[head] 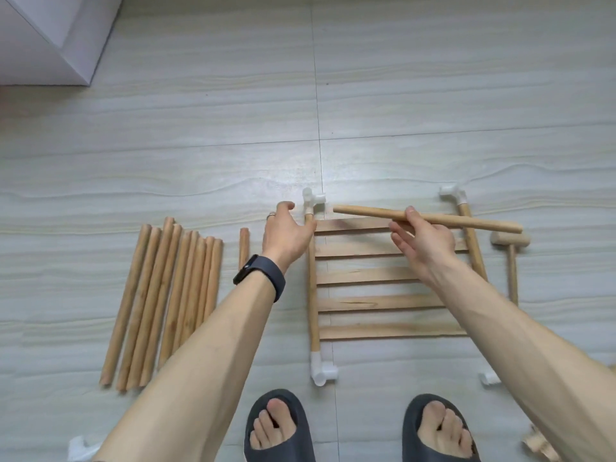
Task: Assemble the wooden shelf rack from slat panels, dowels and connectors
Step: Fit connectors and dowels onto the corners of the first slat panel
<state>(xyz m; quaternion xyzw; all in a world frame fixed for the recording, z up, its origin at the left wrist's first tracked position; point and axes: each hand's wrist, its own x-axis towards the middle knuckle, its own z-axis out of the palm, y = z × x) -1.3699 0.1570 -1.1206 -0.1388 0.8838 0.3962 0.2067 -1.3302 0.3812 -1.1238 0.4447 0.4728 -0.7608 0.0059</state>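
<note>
Slat panel [376, 303] lies flat on the floor [200, 145] by the feet, and the right hand [423, 241] grips a dowel [366, 212] held level over the panel's far edge. Left hand [286, 235] is open with its fingers relaxed, just beside the far-left connector [312, 198]. Spare dowels [166, 295] lie on the left, a mallet [510, 241] on the right.

1. Dowel [426, 219]: bare pale wood, smooth, matt.
2. Slat panel [376, 303]: same unpainted wood, matt, with darker grain streaks.
3. Corner connector [313, 198]: white plastic, smooth, slightly glossy.
4. Floor [200, 145]: grey tiles, wood-like veins, soft sheen.
5. Slippers [276, 396]: dark, matt, rubber-like.
</note>
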